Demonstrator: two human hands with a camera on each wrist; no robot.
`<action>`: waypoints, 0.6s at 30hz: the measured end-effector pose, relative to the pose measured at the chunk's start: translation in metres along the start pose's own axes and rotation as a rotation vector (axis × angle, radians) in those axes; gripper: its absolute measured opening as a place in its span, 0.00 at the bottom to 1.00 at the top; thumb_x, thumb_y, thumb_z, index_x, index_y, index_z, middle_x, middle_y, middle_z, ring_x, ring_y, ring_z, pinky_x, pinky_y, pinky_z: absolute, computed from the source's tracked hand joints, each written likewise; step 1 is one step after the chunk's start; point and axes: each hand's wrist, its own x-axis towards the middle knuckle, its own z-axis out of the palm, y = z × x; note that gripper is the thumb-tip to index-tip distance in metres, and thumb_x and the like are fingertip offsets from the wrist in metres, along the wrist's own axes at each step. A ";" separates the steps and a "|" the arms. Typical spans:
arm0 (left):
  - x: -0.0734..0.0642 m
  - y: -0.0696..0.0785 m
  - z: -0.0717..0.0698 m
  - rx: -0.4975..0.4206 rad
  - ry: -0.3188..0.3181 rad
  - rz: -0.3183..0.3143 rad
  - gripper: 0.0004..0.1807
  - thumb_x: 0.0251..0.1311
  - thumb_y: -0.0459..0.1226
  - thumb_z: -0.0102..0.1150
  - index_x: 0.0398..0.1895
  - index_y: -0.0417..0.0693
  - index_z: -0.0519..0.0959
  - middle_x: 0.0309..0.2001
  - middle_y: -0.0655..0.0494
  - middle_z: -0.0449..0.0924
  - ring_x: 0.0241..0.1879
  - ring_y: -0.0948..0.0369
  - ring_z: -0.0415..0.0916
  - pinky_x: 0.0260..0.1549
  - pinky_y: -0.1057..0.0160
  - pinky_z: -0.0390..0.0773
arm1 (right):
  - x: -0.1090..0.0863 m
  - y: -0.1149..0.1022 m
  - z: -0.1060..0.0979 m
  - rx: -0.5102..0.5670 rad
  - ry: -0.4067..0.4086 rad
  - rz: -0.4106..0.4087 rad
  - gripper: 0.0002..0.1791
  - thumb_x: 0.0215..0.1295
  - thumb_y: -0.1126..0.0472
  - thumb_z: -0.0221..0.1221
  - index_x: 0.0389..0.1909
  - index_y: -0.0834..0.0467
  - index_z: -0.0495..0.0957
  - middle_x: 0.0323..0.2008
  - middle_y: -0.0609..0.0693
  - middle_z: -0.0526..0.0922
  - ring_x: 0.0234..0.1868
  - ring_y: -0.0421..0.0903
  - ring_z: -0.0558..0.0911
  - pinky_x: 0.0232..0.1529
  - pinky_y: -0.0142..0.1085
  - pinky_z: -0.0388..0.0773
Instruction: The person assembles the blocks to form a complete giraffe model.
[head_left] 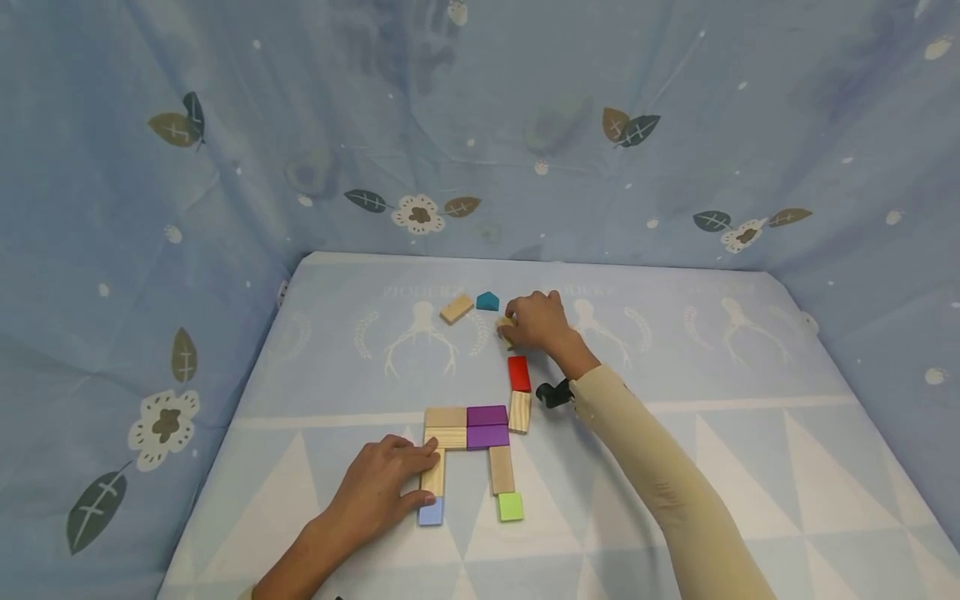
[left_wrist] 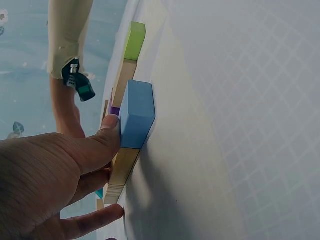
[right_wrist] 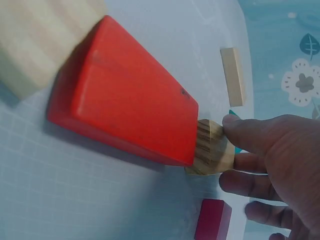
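From my end I see the person's right hand (head_left: 536,321) out over the far part of the patterned cloth (head_left: 750,475), thumb and fingers pinching a grooved wooden block (right_wrist: 212,150) just beyond the red block (head_left: 519,373); I cannot tell whether those two blocks touch. Nearer me, the red piece meets a striped wooden block (head_left: 520,412), whose near end stands beside the purple blocks (head_left: 487,436). Those adjoin the tan blocks (head_left: 445,417), and two legs run from this pair toward me: an upright wooden block (head_left: 432,479) ending in the blue block (head_left: 431,514), and a plain wooden block (head_left: 502,471) ending in the green block (head_left: 510,507). My left wrist view has the left hand (head_left: 382,483) with fingers loosely spread, thumb resting against the blue piece. Past the right hand's left side lie the teal block (head_left: 487,301) and a loose wooden block (head_left: 457,309), near each other. The right wrist view also gives me a crimson block (right_wrist: 212,220) below the fingers.
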 end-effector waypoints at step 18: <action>-0.001 0.000 0.003 0.005 0.018 0.010 0.28 0.41 0.47 0.78 0.49 0.49 0.86 0.57 0.56 0.80 0.48 0.53 0.78 0.45 0.49 0.75 | -0.013 0.002 0.006 -0.017 0.029 0.033 0.22 0.59 0.41 0.66 0.42 0.54 0.88 0.29 0.46 0.82 0.39 0.49 0.74 0.45 0.48 0.64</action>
